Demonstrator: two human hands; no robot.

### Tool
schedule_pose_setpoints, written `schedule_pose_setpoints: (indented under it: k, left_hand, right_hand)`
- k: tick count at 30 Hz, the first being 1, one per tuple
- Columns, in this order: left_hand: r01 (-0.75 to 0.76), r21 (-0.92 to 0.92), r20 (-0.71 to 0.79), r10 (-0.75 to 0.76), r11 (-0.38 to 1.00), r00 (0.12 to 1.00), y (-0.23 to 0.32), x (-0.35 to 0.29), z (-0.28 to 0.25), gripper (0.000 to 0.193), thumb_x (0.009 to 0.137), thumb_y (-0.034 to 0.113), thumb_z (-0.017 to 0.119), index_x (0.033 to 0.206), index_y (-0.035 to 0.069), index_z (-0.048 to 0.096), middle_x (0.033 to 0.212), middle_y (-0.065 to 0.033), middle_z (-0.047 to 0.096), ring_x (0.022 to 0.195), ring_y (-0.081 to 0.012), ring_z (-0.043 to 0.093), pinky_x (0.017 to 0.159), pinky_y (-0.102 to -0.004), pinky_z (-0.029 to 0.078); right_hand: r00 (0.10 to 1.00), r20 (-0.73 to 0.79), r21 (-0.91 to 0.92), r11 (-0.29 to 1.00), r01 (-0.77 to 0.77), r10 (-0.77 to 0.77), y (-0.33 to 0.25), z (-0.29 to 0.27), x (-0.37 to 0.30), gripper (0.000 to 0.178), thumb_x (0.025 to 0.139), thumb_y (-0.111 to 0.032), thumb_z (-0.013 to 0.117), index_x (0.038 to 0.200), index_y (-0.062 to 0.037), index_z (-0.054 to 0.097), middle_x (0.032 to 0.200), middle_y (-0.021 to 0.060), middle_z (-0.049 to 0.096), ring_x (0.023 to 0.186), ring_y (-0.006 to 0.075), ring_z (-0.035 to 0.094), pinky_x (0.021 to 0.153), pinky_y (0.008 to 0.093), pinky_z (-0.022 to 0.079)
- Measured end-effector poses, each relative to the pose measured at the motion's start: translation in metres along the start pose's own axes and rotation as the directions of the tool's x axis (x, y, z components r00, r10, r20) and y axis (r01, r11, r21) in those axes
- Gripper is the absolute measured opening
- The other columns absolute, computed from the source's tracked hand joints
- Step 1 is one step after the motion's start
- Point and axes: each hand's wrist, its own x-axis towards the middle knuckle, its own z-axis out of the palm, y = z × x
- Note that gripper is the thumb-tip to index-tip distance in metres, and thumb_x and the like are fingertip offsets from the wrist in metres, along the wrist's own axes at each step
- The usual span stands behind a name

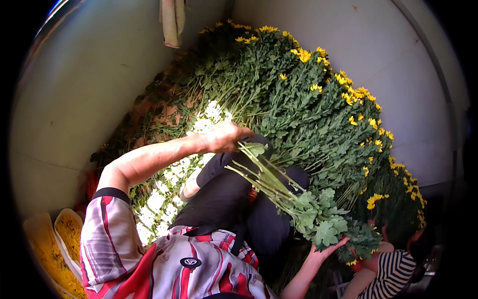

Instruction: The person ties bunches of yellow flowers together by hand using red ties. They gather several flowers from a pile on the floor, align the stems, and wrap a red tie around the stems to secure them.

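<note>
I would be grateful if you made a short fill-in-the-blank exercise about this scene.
1. The left hand is at the stem end of the bunch, while the ____ hand supports its leafy part.
2. The flowers along the edge of the green pile are ____ in colour.
3. At the lower right, another person's shirt is patterned with dark and light ____.

Missing words: right; yellow; stripes.
</note>
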Motion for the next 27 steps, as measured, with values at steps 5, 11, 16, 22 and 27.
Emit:
schedule_pose_setpoints:
  k: [5,11,16,22,27]
  left_hand:
    - [0.03,-0.571,-0.354,-0.279,0.821,0.893,0.003,0.002,0.022,0.065,0.079,-0.001,0.069,0.136,0.011,0.042,0.091,-0.0099,0.067,0.081,-0.0224,0.063,0.071,-0.0331,0.051]
    - [-0.211,-0.873,0.117,-0.607,-0.441,0.786,0.01,0.054,0.049,0.043,0.09,0.007,0.063,0.129,0.001,0.045,0.063,0.002,0.046,0.043,-0.0044,0.033,0.036,-0.0191,0.025]
    - [0.431,-0.847,0.234,-0.511,0.311,0.827,0.027,0.024,0.013,0.037,0.083,0.003,0.062,0.119,-0.001,0.054,0.074,-0.0028,0.057,0.049,-0.0082,0.043,0.044,-0.022,0.034]
    - [-0.185,-0.976,-0.192,-0.053,0.115,0.98,-0.052,0.05,-0.022,0.054,0.085,0.008,0.062,0.136,0.002,0.043,0.065,-0.0023,0.051,0.049,-0.0064,0.042,0.061,-0.0229,0.046]
    - [-0.427,-0.851,-0.28,-0.422,-0.306,0.862,0.051,0.084,-0.057,0.053,0.091,0.013,0.058,0.14,0.003,0.04,0.059,0.0003,0.034,0.06,-0.0079,0.036,0.076,-0.0273,0.041]
  right_hand:
    - [0.998,-0.017,-0.035,0.998,0.058,-0.058,0.008,0.012,-0.007,0.089,0.084,-0.07,0.05,0.147,-0.0113,0.031,0.151,0.0074,0.033,0.137,0.0301,0.034,0.112,0.0471,0.029]
    - [0.993,0.04,-0.069,0.991,0.116,-0.114,0.009,0.022,0.001,0.066,0.086,-0.061,0.054,0.129,-0.0119,0.052,0.126,0.0052,0.055,0.118,0.0247,0.052,0.099,0.0436,0.043]
    - [0.997,0.009,0.079,0.994,0.082,-0.083,-0.029,0.027,0.016,0.061,0.081,-0.059,0.065,0.122,-0.0147,0.056,0.116,0.0045,0.059,0.108,0.0226,0.057,0.091,0.0433,0.047]
    - [0.998,-0.054,0.28,0.959,0.034,-0.02,-0.041,0.0,-0.001,0.062,0.079,-0.056,0.072,0.12,-0.012,0.057,0.109,0.0041,0.062,0.097,0.018,0.061,0.084,0.0373,0.051]
    - [0.997,-0.034,0.331,0.94,0.081,-0.073,-0.05,-0.002,-0.025,0.067,0.083,-0.054,0.067,0.128,-0.0067,0.051,0.121,0.0095,0.059,0.102,0.0217,0.062,0.088,0.0389,0.053]
